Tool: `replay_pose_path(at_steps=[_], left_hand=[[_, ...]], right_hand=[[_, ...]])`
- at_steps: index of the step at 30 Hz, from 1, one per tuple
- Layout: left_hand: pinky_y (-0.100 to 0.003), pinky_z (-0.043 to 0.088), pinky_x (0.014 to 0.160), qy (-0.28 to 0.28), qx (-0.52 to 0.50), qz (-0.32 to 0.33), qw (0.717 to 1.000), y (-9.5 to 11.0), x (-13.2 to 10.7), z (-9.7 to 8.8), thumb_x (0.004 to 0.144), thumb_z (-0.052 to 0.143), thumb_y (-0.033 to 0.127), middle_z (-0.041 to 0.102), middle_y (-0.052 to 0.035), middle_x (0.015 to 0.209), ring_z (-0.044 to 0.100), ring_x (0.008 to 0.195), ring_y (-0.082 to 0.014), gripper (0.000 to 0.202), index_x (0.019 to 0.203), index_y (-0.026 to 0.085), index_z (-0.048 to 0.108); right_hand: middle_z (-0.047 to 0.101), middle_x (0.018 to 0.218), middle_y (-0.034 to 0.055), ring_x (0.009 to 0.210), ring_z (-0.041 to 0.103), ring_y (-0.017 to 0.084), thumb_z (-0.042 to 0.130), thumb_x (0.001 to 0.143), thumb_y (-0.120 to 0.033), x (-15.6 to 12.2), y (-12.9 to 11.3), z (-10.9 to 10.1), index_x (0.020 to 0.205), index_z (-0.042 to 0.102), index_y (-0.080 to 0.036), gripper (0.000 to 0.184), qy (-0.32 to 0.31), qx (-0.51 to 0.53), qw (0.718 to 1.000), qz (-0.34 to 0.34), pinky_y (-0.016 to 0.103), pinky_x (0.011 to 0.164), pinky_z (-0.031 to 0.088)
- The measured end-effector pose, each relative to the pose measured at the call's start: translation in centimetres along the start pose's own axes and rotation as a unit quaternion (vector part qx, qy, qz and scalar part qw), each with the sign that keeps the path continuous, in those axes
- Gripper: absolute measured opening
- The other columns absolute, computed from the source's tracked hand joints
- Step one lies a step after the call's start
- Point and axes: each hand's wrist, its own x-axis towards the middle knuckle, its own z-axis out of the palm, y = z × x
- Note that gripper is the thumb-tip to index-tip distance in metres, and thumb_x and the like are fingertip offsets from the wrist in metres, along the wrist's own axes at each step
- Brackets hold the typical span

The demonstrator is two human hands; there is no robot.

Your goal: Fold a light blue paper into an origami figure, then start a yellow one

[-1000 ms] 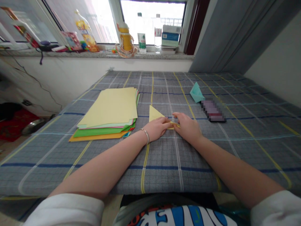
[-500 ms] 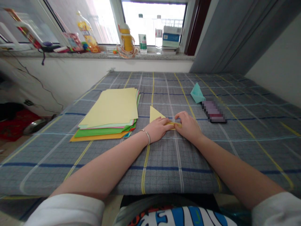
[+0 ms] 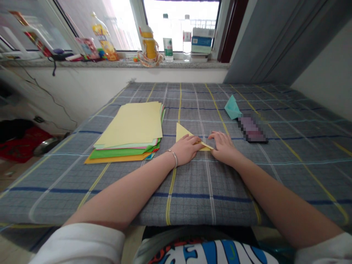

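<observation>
A piece of yellow paper [image 3: 181, 132], folded to a triangle with a narrow pointed flap, lies on the checked cloth in front of me. My left hand [image 3: 187, 149], with a silver bangle at the wrist, holds it down, its fingers and thumb on the fold and covering the middle. At the paper's right tip is my right hand [image 3: 224, 147]. Its thumb touches or nearly touches that tip, while the other fingers are spread apart over the cloth.
Left of my hands lies a stack of coloured paper [image 3: 132, 124], yellow on top. A folded turquoise paper piece [image 3: 232, 108] sits at the right beside a phone [image 3: 253, 128]. Bottles, including a yellow one [image 3: 150, 46], and boxes [image 3: 202, 42] line the windowsill.
My right hand has slid a little to the right along the paper, and its fingers have spread. The flap between the hands now shows as a flatter, straighter point. My left hand stays on the paper.
</observation>
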Motion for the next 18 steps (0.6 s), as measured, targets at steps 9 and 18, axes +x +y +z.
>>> replay_pose_path(at_steps=[9, 18], left_hand=[[-0.044, 0.039, 0.100, 0.000, -0.015, 0.017, 1.000, -0.4, -0.1, 0.0, 0.090, 0.044, 0.017, 0.056, -0.0097, 0.123, 0.050, 0.116, -0.0249, 0.029, 0.113, 0.021, 0.061], [-0.051, 0.032, 0.103, -0.021, -0.107, 0.023, 0.994, -0.7, -0.2, 0.0, 0.089, 0.043, 0.011, 0.058, -0.0073, 0.128, 0.047, 0.124, -0.0231, 0.028, 0.103, 0.022, 0.064]], right_hand=[[0.046, 0.139, 0.0147, 0.134, 0.034, 0.033, 0.048, 0.070, -0.015, -0.4, 1.3, -0.4, 0.110, 0.053, -0.020, 0.040, -0.074, 0.012, 0.997, 0.023, 0.059, 0.108, 0.024], [0.061, 0.118, 0.0110, 0.120, 0.050, 0.027, 0.045, 0.087, -0.033, 1.0, 2.0, -0.6, 0.081, 0.067, -0.023, 0.025, -0.042, 0.089, 0.995, 0.015, 0.050, 0.103, 0.033]])
